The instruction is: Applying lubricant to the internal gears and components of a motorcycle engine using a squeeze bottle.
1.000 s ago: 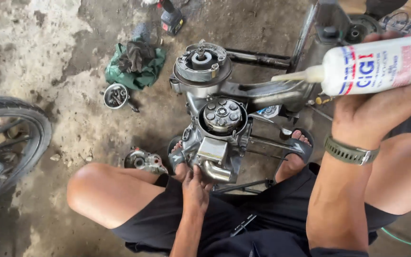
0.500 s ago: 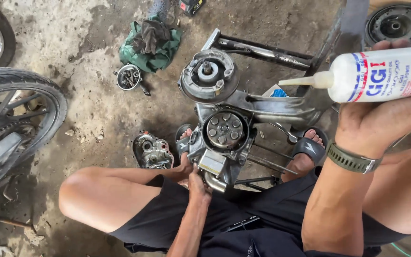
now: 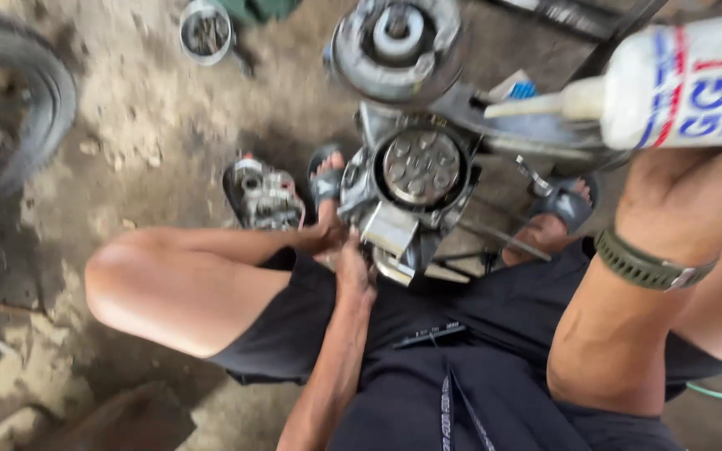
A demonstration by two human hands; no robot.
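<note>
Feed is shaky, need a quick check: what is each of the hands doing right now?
Left hand: on the lower edge of the engine assembly; grip cannot be told.
Right hand: closed, holding the white squeeze bottle.

Left hand [image 3: 351, 269] low, right hand [image 3: 685, 194] raised, gripping

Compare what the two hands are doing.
The right hand is raised close to the camera, gripping a white bottle with a nozzle; the left hand is low, against the engine. The right wrist wears a green watch; the left is bare. Both look grimy.
</note>
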